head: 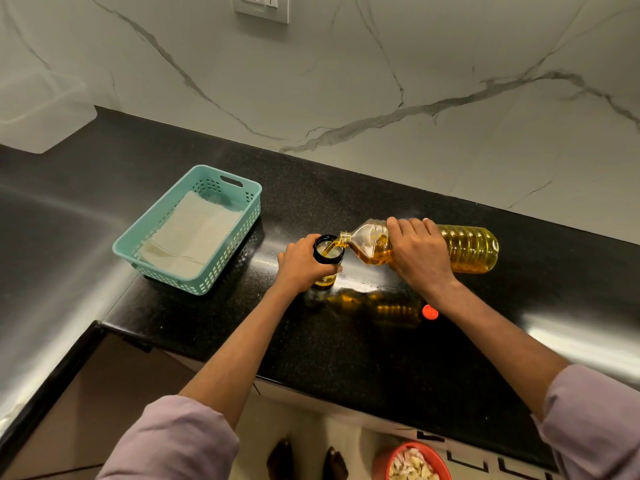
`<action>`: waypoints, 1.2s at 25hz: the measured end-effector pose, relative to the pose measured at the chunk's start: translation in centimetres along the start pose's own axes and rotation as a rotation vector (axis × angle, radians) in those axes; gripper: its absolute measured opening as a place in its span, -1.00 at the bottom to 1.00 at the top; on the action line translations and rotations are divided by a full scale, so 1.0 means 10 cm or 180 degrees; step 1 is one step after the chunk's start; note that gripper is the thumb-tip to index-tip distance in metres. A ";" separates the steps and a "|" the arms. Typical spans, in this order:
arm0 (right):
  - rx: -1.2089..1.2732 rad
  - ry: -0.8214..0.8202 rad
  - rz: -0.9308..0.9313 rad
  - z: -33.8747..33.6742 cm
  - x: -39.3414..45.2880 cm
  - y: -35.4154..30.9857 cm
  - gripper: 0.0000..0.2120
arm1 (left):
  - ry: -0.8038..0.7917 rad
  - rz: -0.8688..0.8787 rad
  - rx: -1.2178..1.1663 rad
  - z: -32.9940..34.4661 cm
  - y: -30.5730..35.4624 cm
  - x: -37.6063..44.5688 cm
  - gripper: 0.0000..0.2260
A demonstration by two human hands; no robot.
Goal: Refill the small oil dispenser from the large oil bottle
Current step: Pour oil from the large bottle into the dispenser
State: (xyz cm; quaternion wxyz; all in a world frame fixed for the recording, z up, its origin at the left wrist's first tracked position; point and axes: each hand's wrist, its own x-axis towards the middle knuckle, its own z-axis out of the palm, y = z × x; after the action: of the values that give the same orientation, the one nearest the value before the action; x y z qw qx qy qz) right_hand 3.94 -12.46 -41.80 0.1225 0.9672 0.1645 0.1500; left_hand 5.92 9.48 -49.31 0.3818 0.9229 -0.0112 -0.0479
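Pouring oil from large clear ribbed plastic oil bottle into small dark-rimmed glass oil dispenser on black glossy table.

Right hand grip wraps the bottle's upper body, bottle tipped near horizontal, neck at dispenser mouth, oil streaming in. Left hand grip clasps the upright dispenser. Red round cap lies just right-front of dispenser; teal perforated plastic basket with white paper sits to its left.
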 end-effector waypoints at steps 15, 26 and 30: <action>-0.0128 0.0015 -0.0042 -0.04 0.00 0.03 -0.49 | 0.0025 0.0006 -0.0004 0.00 0.01 -0.01 -0.33; -0.0142 0.0016 -0.0057 -0.05 0.00 0.03 -0.52 | 0.0029 0.0036 -0.0035 -0.02 0.01 -0.02 -0.34; -0.0130 -0.0015 -0.0034 -0.06 0.00 0.03 -0.51 | 0.0037 0.0044 -0.0032 -0.02 0.01 -0.03 -0.34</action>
State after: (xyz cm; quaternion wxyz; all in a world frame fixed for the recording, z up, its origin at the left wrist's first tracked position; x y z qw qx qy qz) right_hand 3.82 -12.62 -41.18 0.1435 0.9639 0.1663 0.1503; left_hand 5.68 9.53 -49.09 0.3868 0.9212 -0.0152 -0.0400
